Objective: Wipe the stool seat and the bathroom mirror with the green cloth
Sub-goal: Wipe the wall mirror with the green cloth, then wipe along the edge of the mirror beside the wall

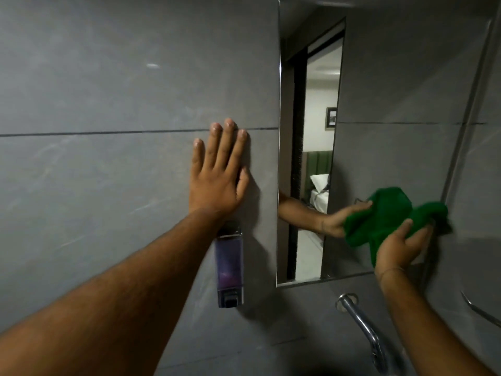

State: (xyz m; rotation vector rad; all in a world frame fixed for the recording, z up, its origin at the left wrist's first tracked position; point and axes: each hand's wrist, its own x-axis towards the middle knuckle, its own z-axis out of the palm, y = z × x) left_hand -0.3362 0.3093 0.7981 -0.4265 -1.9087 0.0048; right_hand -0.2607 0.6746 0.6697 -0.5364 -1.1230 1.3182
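The bathroom mirror [385, 85] hangs on the grey tiled wall at the right half of the head view. My right hand [398, 248] presses the bunched green cloth [390, 215] against the mirror's lower right part; the glass shows the hand and cloth reflected. My left hand [217, 172] lies flat on the wall tile left of the mirror, fingers spread, holding nothing. The stool is out of view.
A purple soap dispenser [229, 264] is fixed to the wall under my left wrist. A chrome tap [363, 327] juts from the wall below the mirror. The mirror reflects an open doorway and a bed. A chrome rail [479, 310] sits at the right edge.
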